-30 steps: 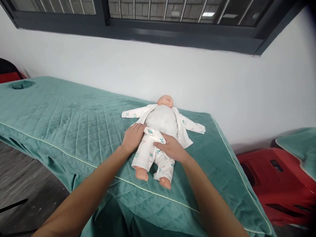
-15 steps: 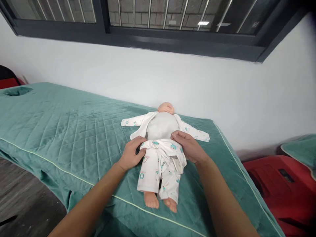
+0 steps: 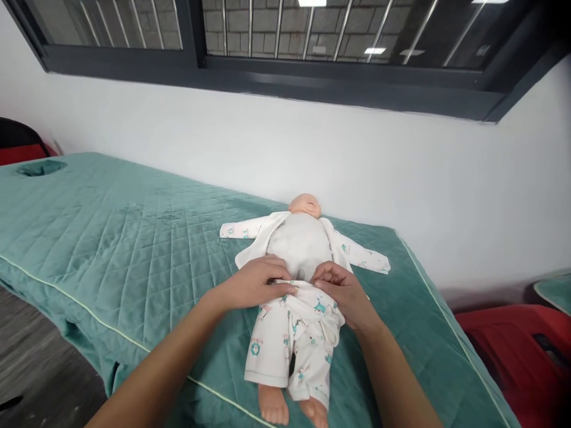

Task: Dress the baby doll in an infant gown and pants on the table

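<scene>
A baby doll (image 3: 300,241) lies on its back, feet toward me, with a pale grey-white torso. Its patterned white jacket (image 3: 254,249) is spread open, both sleeves stretched out sideways. White printed pants (image 3: 273,345) cover its legs down to the ankles, and the bare feet stick out. My left hand (image 3: 261,280) pinches the pants' waistband at the doll's belly, thumb on the outside. On the other side of the waistband, my right hand (image 3: 341,291) grips the fabric with bent fingers. Part of the waistband is bunched between the two hands.
The doll rests on a bed with a green quilted cover (image 3: 147,238), which has a face hole (image 3: 42,167) at the far left. A white wall (image 3: 214,142) and a barred window (image 3: 285,35) stand behind. A red chair-like object (image 3: 513,345) is at the right.
My hands have moved inward from the sides of the waistband toward its middle front. The waistband has been drawn down a little, baring more of the lower belly. The view has shifted slightly.
</scene>
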The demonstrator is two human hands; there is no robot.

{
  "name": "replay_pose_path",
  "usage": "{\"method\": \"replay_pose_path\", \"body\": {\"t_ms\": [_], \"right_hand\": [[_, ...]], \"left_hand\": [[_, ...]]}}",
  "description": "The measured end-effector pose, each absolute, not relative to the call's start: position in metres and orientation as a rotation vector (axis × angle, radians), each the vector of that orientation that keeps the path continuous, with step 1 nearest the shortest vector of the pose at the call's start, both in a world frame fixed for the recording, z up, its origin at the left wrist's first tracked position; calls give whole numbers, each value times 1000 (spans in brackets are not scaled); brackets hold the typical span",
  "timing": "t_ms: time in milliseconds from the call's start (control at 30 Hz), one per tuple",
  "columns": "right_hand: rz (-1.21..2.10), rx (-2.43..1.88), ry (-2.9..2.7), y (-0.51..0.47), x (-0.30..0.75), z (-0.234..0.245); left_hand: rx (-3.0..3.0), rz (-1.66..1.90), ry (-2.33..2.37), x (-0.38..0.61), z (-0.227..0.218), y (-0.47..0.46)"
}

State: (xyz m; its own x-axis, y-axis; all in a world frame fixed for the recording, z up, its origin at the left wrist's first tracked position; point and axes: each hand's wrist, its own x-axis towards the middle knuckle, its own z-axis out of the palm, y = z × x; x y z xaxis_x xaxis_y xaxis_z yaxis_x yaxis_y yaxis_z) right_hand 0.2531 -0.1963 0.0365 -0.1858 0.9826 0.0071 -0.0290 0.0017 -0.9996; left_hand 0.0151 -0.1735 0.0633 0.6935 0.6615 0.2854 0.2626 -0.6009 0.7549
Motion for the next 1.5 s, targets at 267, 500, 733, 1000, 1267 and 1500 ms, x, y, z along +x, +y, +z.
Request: {"method": "replay_pose_path", "body": {"t_ms": [267,500,733,1000,1267,1500], "right_hand": [[1425,-1072,-1209,-196,254,34],[1469,-1129,-1086,-194,260,36],[1272,-1137,-908,-188,264,33],[1131,-1081,-801,-177,265,24],[1159,-1074,-1196,-184,283,21],[1083,-1153,-1455,-184,291,20]], "left_hand": [[1918,537,636,20,79,-145],[1254,886,726,20,40,-126],[962,1051,732,10,13,-132],[887,1107,775,15,7,-123],[1183,1012,762,3,3,-127],[1303,857,834,-5,0,-124]]}}
